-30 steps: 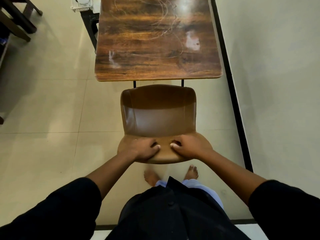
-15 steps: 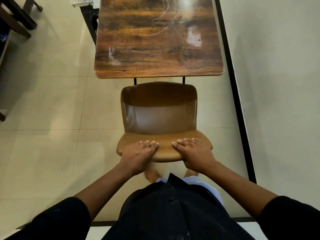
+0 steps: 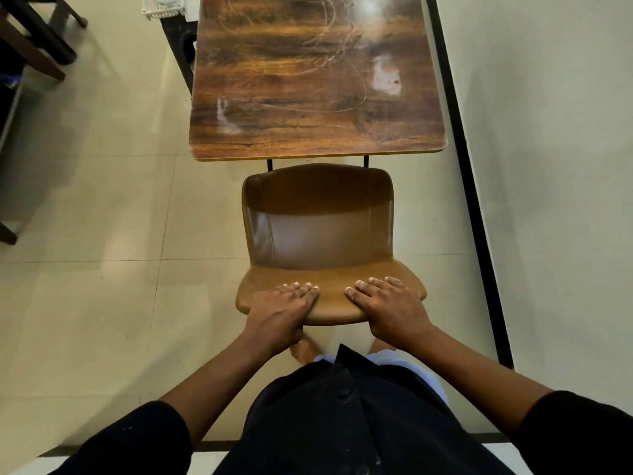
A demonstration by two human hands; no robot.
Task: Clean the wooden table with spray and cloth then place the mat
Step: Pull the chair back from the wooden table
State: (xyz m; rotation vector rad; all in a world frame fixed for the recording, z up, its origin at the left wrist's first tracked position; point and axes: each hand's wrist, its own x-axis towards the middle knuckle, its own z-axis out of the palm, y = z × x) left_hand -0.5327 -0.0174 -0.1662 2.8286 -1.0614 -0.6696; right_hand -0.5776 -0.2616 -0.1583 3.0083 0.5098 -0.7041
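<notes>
The wooden table (image 3: 308,97) stands ahead, its dark glossy top marked with pale streaks and smears. A brown leather chair (image 3: 318,228) is tucked against its near edge. My left hand (image 3: 281,310) and my right hand (image 3: 387,306) both grip the top of the chair's backrest, fingers laid flat over it and thumbs behind it. No spray bottle, cloth or mat is in view.
A wall (image 3: 548,166) with a black floor strip (image 3: 472,200) runs close along the table's right side. A white basket (image 3: 161,6) sits at the table's far left corner. Dark wooden furniture (image 3: 34,39) stands at the top left. Beige tiled floor lies to the left.
My fingers have gone from curled to laid flat over the backrest. The chair sits slightly nearer the table's edge.
</notes>
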